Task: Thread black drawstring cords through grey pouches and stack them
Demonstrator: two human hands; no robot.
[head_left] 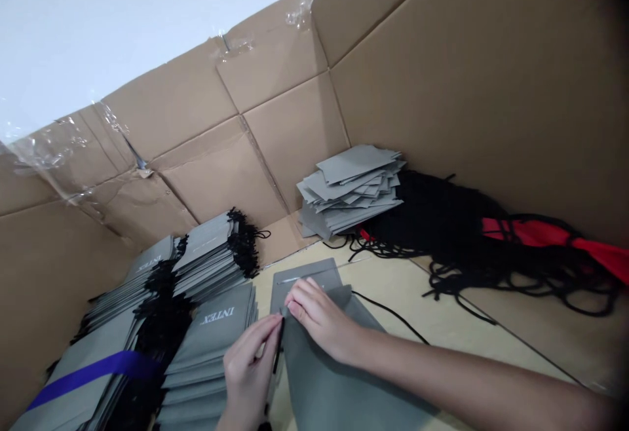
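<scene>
- While lying flat under both hands, one gray bag (339, 378), on a pale wood board (442, 333), just beside the stacks.
- Under that bag, one more gray piece (304, 280), with a thin white line on it.
- Left hand (248, 375): fingers close together, pinched on a black cord (278, 346) at the bag's edge.
- Right hand (319, 316): fingers together, tips on the bag's top fold; clamped or just resting, no way to tell.
- Just left of the hands: stacks of gray bags (211, 346) with INTEX in white letters, black cord ends bunched along them.
- Across the stacks at the lower left, a blue strap (93, 371).
- Farther off, by the back wall: a messy pile of gray pieces (348, 188), lying every which way.
- Right next to that pile, a big heap of black cords (442, 221), with red cloth (531, 233) mixed in at the right end.
- All around, high cardboard walls (491, 90), with clear tape (44, 156) over the torn seams on the left.
</scene>
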